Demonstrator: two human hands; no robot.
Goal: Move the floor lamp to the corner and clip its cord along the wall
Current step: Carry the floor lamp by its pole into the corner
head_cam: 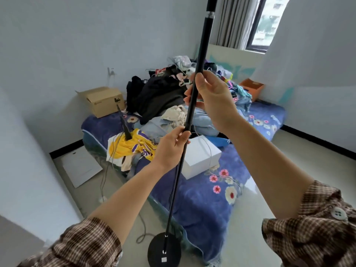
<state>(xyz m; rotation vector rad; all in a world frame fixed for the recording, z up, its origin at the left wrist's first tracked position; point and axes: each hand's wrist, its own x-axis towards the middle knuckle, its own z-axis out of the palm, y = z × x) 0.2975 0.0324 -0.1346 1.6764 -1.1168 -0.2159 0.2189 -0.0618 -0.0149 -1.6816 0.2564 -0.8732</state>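
A black floor lamp pole (200, 53) rises through the middle of the view, tilted slightly, from its round black base (163, 251) on the floor at the bottom. My left hand (171, 143) grips the pole at mid height. My right hand (210, 99) holds it higher up, thumb along the shaft. The lamp head is out of frame above. A thin grey cord (143, 226) curls on the floor left of the base. A wall socket (111, 71) with a plug in it sits on the far wall.
A mattress with a blue flowered cover (208, 205) lies on the floor, piled with clothes (163, 91), a white box (200, 157) and a cardboard box (104, 101). A flat white sheet (81, 166) lies left of it. The window and curtain (237, 22) are at the far right.
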